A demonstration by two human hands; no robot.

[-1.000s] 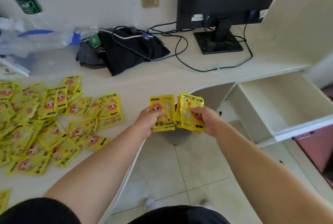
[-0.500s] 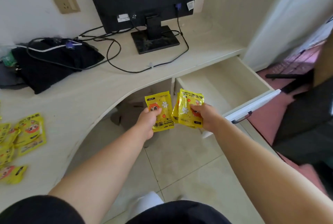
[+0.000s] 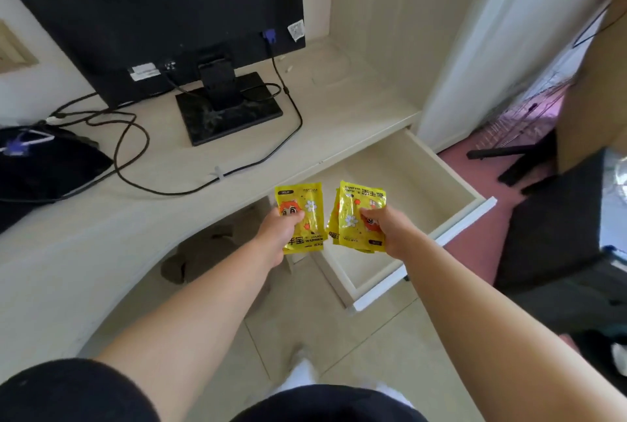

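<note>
right now the left hand (image 3: 282,235) holds a single yellow packet (image 3: 307,209) upright, its thumb pressed over the cartoon face on the front and its other fingers curled behind, so it pinches the packet's lower left part. just beside it, across a narrow gap, the right hand (image 3: 393,232) grips a small stack of yellow packets (image 3: 356,209), thumb on the top one and fingers wrapped round the back. the print on that top packet reads upside down from this view, and the edges of the packets beneath fan out at its left side. both hands are in the air, in front of the curved edge of the cream desk (image 3: 101,235). the single packet hangs before the dark gap under the desk, and the stack hangs over the near left corner of the open drawer (image 3: 400,167), which is pulled out with its white front toward the floor tiles (image 3: 373,336). further back on the desk a black monitor (image 3: 152,14) stands on a square base (image 3: 230,116). a black cable (image 3: 294,116) loops from it across the desk top toward a black bag (image 3: 44,163) at the left edge. right of the drawer the floor is pink (image 3: 475,157).
</note>
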